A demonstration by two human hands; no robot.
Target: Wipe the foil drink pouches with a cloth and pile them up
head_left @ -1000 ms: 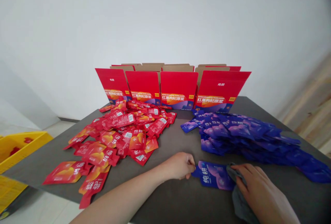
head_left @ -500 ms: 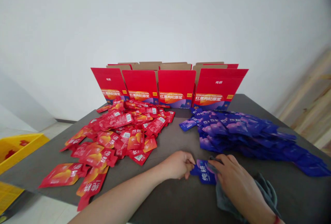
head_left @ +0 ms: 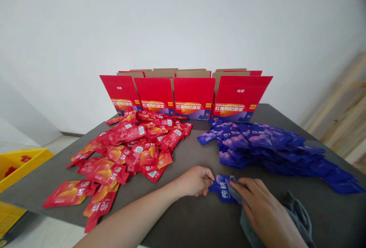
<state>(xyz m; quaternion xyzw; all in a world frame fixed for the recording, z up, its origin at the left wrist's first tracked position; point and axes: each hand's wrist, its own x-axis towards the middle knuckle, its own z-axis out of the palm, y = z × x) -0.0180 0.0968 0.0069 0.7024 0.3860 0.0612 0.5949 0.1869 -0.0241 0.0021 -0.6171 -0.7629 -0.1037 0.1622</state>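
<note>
A single blue pouch (head_left: 225, 190) with white lettering lies near the front of the dark table (head_left: 188, 221). My left hand (head_left: 198, 181) pinches its narrow spout end between closed fingers. On the pouch's right side my right hand (head_left: 257, 202) presses a grey-green cloth (head_left: 296, 211), bunched under the fingers and trailing out to the right beneath the wrist. Beyond the right hand spreads a heap of similar blue pouches (head_left: 265, 145). To the left of my left hand lies a loose pile of red pouches (head_left: 128, 152).
Several red cartons (head_left: 194, 93) with raised flaps stand in a row at the back of the table, before a white wall (head_left: 183, 19). A yellow crate (head_left: 27, 166) holding red items sits beyond the left edge. Wooden slats (head_left: 340, 114) lean at the right.
My right hand and the cloth have shifted slightly to the right and down, uncovering a bit more of the pouch. My left hand keeps its pinch on the spout end.
</note>
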